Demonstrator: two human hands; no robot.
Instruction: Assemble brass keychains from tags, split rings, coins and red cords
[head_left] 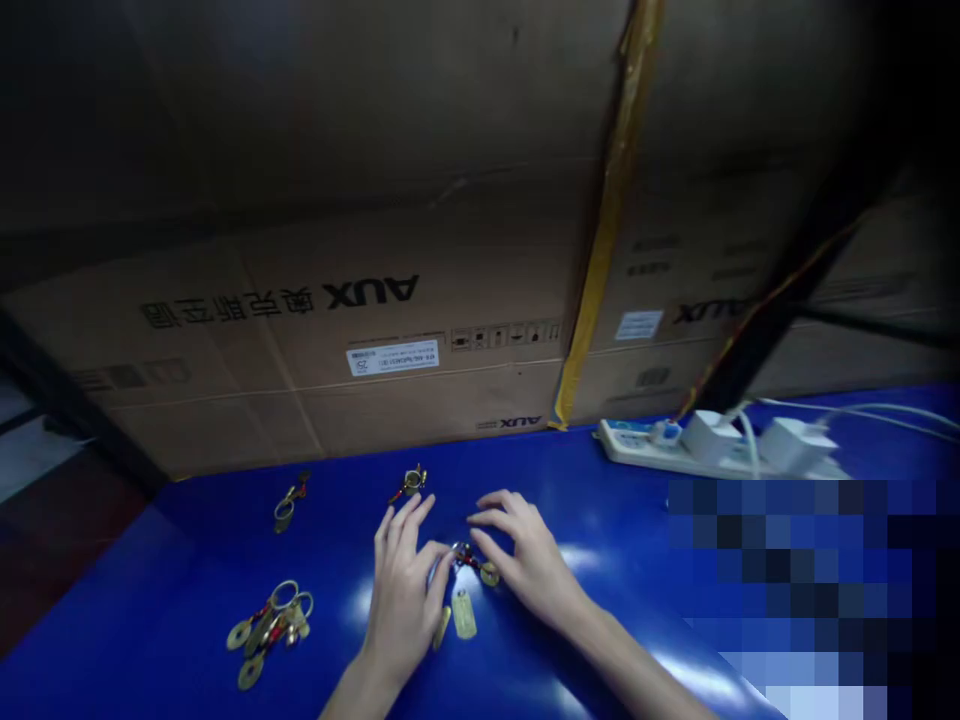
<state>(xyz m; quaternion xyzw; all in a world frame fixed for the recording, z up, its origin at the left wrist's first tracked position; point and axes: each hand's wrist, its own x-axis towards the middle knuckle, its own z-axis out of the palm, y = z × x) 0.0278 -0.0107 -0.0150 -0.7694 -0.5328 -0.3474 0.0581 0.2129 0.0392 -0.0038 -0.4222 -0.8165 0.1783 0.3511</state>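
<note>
Left hand (405, 600), right hand (527, 555) spread around brass coin keychain (471, 560); pinch unclear. Loose grip risks keychain sliding on glossy blue tabletop (592, 480).

AUX cardboard cartons (300, 340), blue worktable (202, 530)

Upside-down black "AUX" (371, 292) with Chinese characters (240, 305) on a cardboard carton (247, 420) beyond the left grip (405, 600) and right grip (529, 560); another "AUX" (705, 312) on the carton (675, 375) further right.

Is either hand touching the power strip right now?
No, the power strip lies well beyond the left hand and the right hand, apart from both.
</note>
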